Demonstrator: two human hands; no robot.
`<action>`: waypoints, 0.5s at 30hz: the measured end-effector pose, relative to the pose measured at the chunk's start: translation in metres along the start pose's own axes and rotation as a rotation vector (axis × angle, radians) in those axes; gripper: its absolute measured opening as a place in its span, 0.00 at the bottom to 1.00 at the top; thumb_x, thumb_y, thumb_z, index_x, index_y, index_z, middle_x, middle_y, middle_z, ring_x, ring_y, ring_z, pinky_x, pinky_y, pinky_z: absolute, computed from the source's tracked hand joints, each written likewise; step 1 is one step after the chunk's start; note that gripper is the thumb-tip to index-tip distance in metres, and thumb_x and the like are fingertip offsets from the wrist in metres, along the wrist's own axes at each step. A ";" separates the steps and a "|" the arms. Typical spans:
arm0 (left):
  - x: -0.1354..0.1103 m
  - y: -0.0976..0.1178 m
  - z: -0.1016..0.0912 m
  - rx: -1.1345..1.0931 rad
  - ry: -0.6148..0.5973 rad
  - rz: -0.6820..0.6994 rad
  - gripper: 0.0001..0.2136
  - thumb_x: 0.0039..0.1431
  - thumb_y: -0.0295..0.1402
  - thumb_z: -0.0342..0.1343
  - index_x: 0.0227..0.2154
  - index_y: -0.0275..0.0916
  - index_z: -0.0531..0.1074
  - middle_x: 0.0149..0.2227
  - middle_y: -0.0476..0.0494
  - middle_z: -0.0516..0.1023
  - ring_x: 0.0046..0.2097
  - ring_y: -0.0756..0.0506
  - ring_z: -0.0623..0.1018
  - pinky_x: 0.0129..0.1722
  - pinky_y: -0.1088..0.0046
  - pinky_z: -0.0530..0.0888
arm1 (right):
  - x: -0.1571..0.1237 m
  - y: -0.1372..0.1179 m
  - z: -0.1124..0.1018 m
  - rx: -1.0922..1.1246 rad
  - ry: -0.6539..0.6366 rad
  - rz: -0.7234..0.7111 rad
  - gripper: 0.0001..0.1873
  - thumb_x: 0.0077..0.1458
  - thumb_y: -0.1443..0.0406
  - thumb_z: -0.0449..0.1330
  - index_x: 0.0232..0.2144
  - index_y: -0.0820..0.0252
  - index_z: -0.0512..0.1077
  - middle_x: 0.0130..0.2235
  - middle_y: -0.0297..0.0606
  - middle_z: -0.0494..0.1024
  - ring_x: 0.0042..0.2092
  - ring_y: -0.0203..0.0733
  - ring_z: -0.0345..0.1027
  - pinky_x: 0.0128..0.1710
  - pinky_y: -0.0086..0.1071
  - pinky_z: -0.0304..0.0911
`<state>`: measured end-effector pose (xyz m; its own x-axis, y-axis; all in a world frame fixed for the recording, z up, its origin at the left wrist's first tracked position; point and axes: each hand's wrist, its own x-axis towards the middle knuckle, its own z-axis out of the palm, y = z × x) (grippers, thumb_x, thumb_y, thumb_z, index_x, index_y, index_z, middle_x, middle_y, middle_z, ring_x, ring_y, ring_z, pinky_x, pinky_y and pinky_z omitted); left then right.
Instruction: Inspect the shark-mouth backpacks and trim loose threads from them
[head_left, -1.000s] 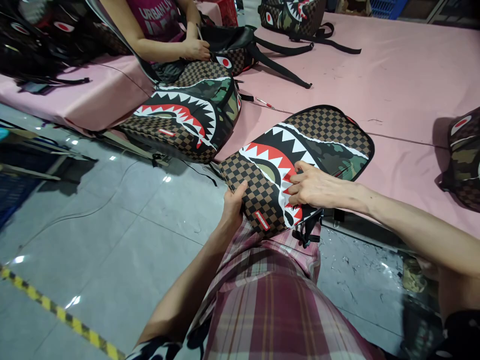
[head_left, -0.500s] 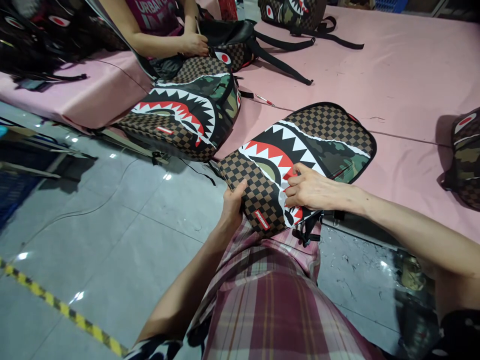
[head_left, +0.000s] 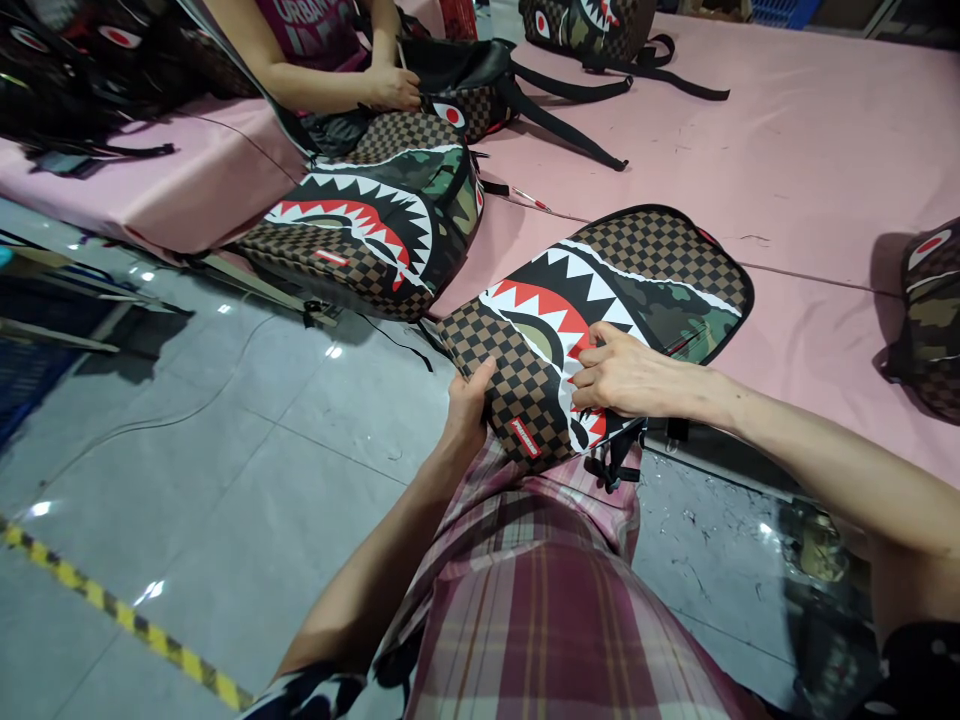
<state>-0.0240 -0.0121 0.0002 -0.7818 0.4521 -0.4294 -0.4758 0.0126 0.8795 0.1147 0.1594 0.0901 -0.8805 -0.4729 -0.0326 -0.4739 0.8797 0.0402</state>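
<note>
my left hand [head_left: 466, 412] grips backpack [head_left: 600, 320] corner; right hand [head_left: 626, 378] pinches front seam, fingers curled; inspection midway, i judge.

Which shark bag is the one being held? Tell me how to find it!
Find the big pink table, then its near edge. The backpack hanging over that edge onto a plaid lap is it. Other shark-mouth bags lie nearby, but only this one has the left hand gripping its corner and the right hand on its teeth.
</note>
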 end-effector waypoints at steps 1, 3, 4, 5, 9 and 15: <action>0.000 0.000 0.000 0.002 0.003 -0.001 0.15 0.50 0.36 0.59 0.40 0.33 0.71 0.39 0.39 0.78 0.37 0.44 0.78 0.39 0.68 0.77 | 0.000 -0.001 0.000 -0.007 -0.001 -0.004 0.13 0.60 0.72 0.49 0.25 0.58 0.64 0.25 0.30 0.69 0.31 0.38 0.55 0.39 0.39 0.42; 0.000 0.001 0.000 0.001 0.002 0.005 0.15 0.51 0.36 0.59 0.40 0.33 0.71 0.39 0.39 0.78 0.38 0.44 0.78 0.39 0.68 0.77 | 0.001 -0.003 0.002 -0.024 -0.006 -0.016 0.13 0.59 0.73 0.49 0.24 0.58 0.64 0.24 0.30 0.68 0.31 0.38 0.55 0.39 0.40 0.42; 0.000 0.001 0.000 -0.001 -0.001 0.010 0.15 0.51 0.35 0.59 0.40 0.33 0.71 0.39 0.39 0.78 0.38 0.44 0.78 0.39 0.68 0.77 | 0.003 -0.004 0.003 -0.034 -0.005 -0.025 0.13 0.59 0.73 0.49 0.24 0.57 0.64 0.24 0.30 0.68 0.31 0.38 0.55 0.39 0.40 0.42; 0.000 0.002 0.001 -0.002 -0.008 0.013 0.15 0.51 0.35 0.58 0.41 0.33 0.71 0.39 0.39 0.78 0.38 0.44 0.78 0.39 0.68 0.77 | 0.004 -0.004 0.004 -0.043 -0.003 -0.029 0.13 0.60 0.73 0.49 0.25 0.57 0.64 0.24 0.30 0.68 0.31 0.39 0.55 0.39 0.40 0.42; -0.002 0.003 0.003 -0.005 -0.035 -0.005 0.13 0.52 0.35 0.58 0.40 0.34 0.72 0.39 0.39 0.79 0.38 0.43 0.78 0.39 0.68 0.76 | 0.002 0.002 0.001 -0.011 0.035 0.031 0.15 0.62 0.73 0.47 0.26 0.57 0.66 0.25 0.32 0.69 0.32 0.39 0.57 0.41 0.41 0.44; 0.023 0.006 -0.036 0.076 -0.099 -0.128 0.19 0.58 0.48 0.48 0.40 0.38 0.72 0.43 0.39 0.77 0.40 0.44 0.77 0.28 0.74 0.73 | -0.062 -0.023 -0.005 0.488 0.472 0.591 0.11 0.57 0.57 0.57 0.41 0.53 0.72 0.34 0.35 0.74 0.33 0.39 0.63 0.38 0.36 0.56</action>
<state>-0.0592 -0.0337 -0.0117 -0.6715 0.5276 -0.5203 -0.5343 0.1417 0.8333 0.1798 0.1683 0.0963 -0.9426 0.1867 0.2768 0.0198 0.8589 -0.5118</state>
